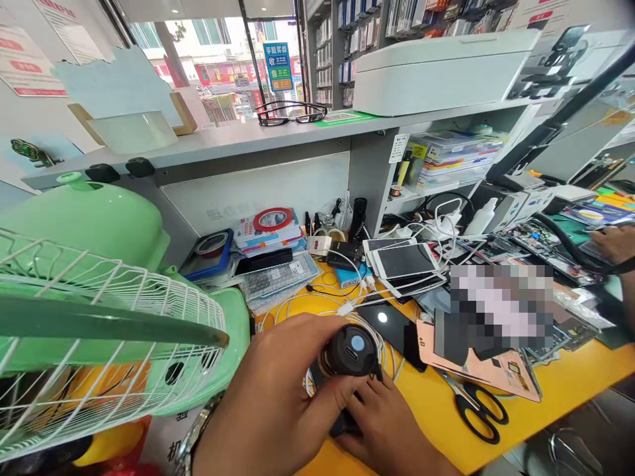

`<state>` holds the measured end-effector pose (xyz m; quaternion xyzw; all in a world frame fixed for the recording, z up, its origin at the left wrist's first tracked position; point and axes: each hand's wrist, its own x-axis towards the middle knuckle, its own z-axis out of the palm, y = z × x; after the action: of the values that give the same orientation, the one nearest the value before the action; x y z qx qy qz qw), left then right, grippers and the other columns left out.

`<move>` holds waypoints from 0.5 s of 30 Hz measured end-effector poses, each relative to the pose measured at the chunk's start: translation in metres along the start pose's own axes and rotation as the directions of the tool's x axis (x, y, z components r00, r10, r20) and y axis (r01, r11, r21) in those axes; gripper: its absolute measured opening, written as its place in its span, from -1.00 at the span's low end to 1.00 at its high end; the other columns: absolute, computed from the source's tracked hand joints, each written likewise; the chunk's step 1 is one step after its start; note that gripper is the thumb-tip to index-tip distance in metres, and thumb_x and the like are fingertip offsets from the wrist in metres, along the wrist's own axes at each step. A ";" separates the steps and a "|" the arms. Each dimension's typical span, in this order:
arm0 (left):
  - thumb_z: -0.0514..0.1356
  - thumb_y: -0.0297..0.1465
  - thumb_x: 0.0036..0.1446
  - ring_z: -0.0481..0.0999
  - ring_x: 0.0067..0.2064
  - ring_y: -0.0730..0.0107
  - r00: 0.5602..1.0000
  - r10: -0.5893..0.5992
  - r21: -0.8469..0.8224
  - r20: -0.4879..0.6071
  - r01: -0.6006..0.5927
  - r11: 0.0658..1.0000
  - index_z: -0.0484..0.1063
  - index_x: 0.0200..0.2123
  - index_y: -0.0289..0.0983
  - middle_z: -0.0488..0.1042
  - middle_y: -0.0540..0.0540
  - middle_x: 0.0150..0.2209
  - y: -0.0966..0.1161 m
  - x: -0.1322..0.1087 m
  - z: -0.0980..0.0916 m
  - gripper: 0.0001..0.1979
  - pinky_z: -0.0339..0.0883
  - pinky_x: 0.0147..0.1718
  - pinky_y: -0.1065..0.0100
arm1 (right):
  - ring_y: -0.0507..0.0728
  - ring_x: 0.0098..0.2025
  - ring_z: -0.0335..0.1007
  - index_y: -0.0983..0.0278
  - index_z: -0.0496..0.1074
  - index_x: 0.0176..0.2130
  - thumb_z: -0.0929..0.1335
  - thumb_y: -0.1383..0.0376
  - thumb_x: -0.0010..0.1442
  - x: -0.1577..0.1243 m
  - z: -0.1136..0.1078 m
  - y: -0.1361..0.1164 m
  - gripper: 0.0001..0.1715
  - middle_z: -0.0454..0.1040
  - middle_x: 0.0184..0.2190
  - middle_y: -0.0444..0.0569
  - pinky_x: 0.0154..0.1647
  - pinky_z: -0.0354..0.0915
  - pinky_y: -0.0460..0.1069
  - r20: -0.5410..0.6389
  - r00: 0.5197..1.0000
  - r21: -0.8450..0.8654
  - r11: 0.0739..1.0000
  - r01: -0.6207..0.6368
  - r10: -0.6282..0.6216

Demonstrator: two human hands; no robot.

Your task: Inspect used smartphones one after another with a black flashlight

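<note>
I'm watching the left hand (268, 403) and right hand (381, 430) closed around a black cylindrical device (350, 350) over the yellow desk (570, 390), near white cables (317, 304).

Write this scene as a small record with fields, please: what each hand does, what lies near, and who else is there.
Place: yellow workbench in a phone shop
Left hand: holds a black cylindrical device with a pale blue round spot on its end
Right hand: holds the device's lower part
Nearby: white cables, stacked smartphones, black-handled scissors
Beside hands: green fan
Other person: a hand at the bench's far right
</note>
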<state>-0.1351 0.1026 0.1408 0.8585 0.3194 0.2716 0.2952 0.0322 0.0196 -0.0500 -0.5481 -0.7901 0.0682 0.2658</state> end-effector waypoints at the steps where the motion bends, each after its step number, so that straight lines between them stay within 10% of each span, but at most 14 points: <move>1: 0.24 -0.47 0.10 0.51 -0.13 0.42 1.000 -0.001 0.014 -0.007 0.001 1.000 0.34 -0.07 -0.01 0.53 0.13 -0.15 0.000 -0.002 0.000 -0.65 0.38 -0.17 0.39 | 0.30 0.03 0.25 0.21 0.42 -0.02 0.44 0.24 0.08 -0.001 0.001 0.001 -0.57 0.34 -0.02 0.04 0.11 0.22 0.26 -0.025 0.999 -0.004 1.000 0.021 -0.021; 5: 0.25 -0.47 0.07 0.52 -0.17 0.38 1.000 0.006 0.049 -0.015 -0.006 0.999 0.36 -0.11 -0.03 0.54 0.12 -0.18 0.004 -0.003 -0.001 -0.68 0.38 -0.25 0.37 | 0.30 -0.02 0.30 0.33 0.45 -0.22 0.18 0.25 0.30 -0.007 0.001 0.003 -0.68 0.40 -0.24 0.14 0.04 0.27 0.23 -0.133 0.991 0.024 0.999 0.036 -0.033; 10: 0.28 -0.44 0.09 0.53 -0.22 0.47 0.998 0.054 -0.019 -0.035 -0.055 0.998 0.36 -0.10 0.00 0.55 0.19 -0.20 0.014 0.000 -0.011 -0.68 0.38 -0.25 0.45 | 0.08 -0.31 0.39 0.37 0.41 -0.24 0.09 0.27 0.44 -0.013 -0.004 0.002 -0.59 0.40 -0.35 0.05 -0.32 0.36 -0.12 -0.156 0.953 0.150 0.960 -0.237 0.260; 15: 0.28 -0.40 0.10 0.54 -0.19 0.50 0.997 0.058 0.004 -0.042 -0.058 0.998 0.33 -0.07 0.08 0.56 0.24 -0.16 0.012 -0.008 -0.015 -0.64 0.41 -0.23 0.52 | 0.08 -0.17 0.42 0.41 0.23 0.17 0.04 0.18 0.47 -0.015 -0.005 0.002 -0.50 0.40 -0.14 0.14 -0.18 0.42 -0.12 -0.107 0.908 0.215 0.901 -0.376 0.404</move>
<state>-0.1460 0.0947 0.1569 0.8619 0.3008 0.2979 0.2792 0.0400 0.0057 -0.0516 -0.6711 -0.6319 0.1542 0.3559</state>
